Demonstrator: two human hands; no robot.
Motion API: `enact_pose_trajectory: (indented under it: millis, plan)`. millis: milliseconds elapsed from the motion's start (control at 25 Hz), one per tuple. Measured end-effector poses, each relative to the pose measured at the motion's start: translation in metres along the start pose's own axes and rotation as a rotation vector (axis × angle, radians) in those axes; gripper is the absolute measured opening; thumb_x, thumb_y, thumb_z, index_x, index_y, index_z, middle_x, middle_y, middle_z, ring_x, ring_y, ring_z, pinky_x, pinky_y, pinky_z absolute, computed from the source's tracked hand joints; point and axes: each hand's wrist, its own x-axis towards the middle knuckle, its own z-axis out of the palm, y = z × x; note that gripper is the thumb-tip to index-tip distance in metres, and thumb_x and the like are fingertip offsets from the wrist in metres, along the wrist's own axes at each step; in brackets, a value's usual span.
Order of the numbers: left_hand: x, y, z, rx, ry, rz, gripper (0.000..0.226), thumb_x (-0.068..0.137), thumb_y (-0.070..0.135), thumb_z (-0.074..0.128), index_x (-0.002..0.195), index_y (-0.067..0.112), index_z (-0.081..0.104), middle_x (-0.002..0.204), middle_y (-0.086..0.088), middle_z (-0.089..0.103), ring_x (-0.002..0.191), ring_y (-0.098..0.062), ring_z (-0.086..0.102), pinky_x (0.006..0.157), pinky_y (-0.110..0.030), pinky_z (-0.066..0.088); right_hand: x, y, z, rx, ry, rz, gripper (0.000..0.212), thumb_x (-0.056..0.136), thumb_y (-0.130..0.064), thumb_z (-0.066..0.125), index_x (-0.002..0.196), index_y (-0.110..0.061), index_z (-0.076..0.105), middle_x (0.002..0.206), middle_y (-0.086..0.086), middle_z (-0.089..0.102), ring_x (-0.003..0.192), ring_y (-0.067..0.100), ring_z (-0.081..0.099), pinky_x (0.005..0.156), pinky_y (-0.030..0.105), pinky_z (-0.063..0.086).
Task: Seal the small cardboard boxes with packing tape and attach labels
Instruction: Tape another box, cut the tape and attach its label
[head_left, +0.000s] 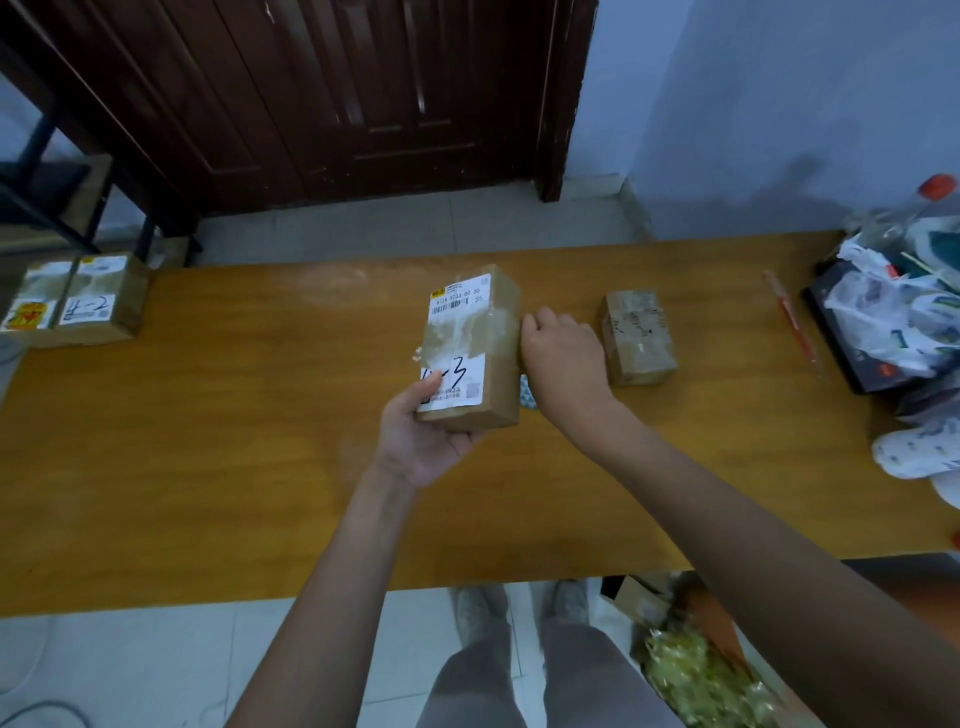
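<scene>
Bare forearms, grey legwear
No sleeves reach either forearm; grey trousers (524, 680) and pale grey shoes (480, 605) show below the tabletop's near edge.

held box (475, 345) top label (460, 297): barcode, printed digits, roughly "5233 00 50", "55" at right; partly blurred
held box lower label (453, 383): handwritten black marks ending in "3", QR code, small print unreadable
left box (104, 300) label: handwritten, unclear
right box (638, 335): scribbles, illegible
</scene>
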Motion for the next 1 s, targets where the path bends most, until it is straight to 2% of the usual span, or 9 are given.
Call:
enact_pose_trajectory:
  millis: [120,200,320,400,520,560,680,840,1000]
  plan:
    - [0.005,-0.003,-0.001,0.154,0.117,0.024,0.040,0.090,0.026,0.056,0.122,0.002,0.057,0.117,-0.017,0.063,0.099,-0.028,0.060,0.079,-0.036,0.044,-0.001,-0.001,-0.004,-0.025,0.039,0.023,0.027,0.078,0.002,0.060,0.099,-0.009,0.049,0.099,0.008,0.053,0.087,0.025,0.053,0.070,0.033,0.033]
    - [0.009,-0.002,-0.004,0.477,0.350,0.141,0.017,0.100,0.014,0.044,0.107,0.002,0.053,0.103,-0.015,0.061,0.088,-0.022,0.055,0.069,-0.029,0.042,-0.003,-0.006,-0.006,-0.035,0.028,0.016,0.029,0.077,-0.002,0.063,0.102,-0.010,0.050,0.100,0.006,0.054,0.089,0.024,0.053,0.072,0.033,0.034]
    - [0.008,0.006,0.002,0.779,0.375,0.097,0.011,0.090,0.022,0.053,0.091,0.012,0.059,0.085,-0.007,0.060,0.077,-0.017,0.054,0.064,-0.028,0.043,-0.003,-0.008,-0.010,-0.032,-0.011,-0.004,0.033,0.077,-0.004,0.064,0.106,-0.009,0.050,0.105,0.007,0.054,0.094,0.027,0.055,0.078,0.036,0.039]
    - [0.008,0.004,0.011,0.982,0.343,-0.057,0.037,0.067,0.033,0.063,0.098,0.014,0.064,0.093,-0.008,0.065,0.085,-0.022,0.062,0.072,-0.036,0.051,-0.002,-0.011,-0.013,-0.018,-0.048,-0.041,0.037,0.074,-0.002,0.065,0.107,-0.008,0.050,0.106,0.010,0.055,0.096,0.029,0.057,0.077,0.036,0.038]
    - [0.011,-0.018,0.018,1.252,0.573,0.042,0.050,0.060,0.031,0.084,0.102,0.014,0.063,0.093,-0.001,0.068,0.087,-0.020,0.065,0.077,-0.037,0.054,-0.001,-0.021,-0.013,0.037,-0.092,-0.134,0.042,0.071,-0.007,0.070,0.107,-0.007,0.049,0.103,0.010,0.057,0.089,0.032,0.059,0.061,0.034,0.032]
    - [0.012,-0.023,0.015,1.206,0.625,0.112,0.044,0.065,0.026,0.085,0.102,0.015,0.063,0.089,0.001,0.069,0.085,-0.019,0.066,0.075,-0.035,0.056,0.000,-0.019,-0.014,0.061,-0.101,-0.157,0.043,0.071,-0.011,0.072,0.107,-0.008,0.049,0.102,0.009,0.057,0.089,0.032,0.060,0.060,0.035,0.034]
    - [0.009,-0.026,0.003,0.864,0.524,0.150,0.022,0.078,0.015,0.077,0.093,0.023,0.063,0.078,0.011,0.072,0.070,-0.007,0.070,0.055,-0.022,0.052,-0.003,0.010,-0.008,0.266,0.007,-0.109,0.045,0.073,-0.020,0.072,0.111,-0.011,0.052,0.105,0.007,0.061,0.096,0.029,0.060,0.070,0.038,0.046]
    - [0.009,-0.014,-0.003,0.717,0.463,0.122,0.032,0.080,0.018,0.075,0.108,0.015,0.061,0.094,-0.002,0.072,0.079,-0.013,0.071,0.059,-0.027,0.054,-0.019,0.018,0.010,0.725,0.195,0.067,0.036,0.080,0.001,0.056,0.115,-0.004,0.049,0.102,0.008,0.056,0.088,0.025,0.055,0.069,0.037,0.045]
    - [0.001,0.017,-0.024,0.573,0.506,0.188,0.034,0.077,0.017,0.075,0.107,0.009,0.063,0.094,-0.004,0.071,0.081,-0.015,0.069,0.057,-0.025,0.055,-0.014,0.049,0.018,0.255,0.252,0.070,0.035,0.056,0.021,0.053,0.075,-0.007,0.044,0.072,0.007,0.043,0.067,0.023,0.040,0.057,0.038,0.036]
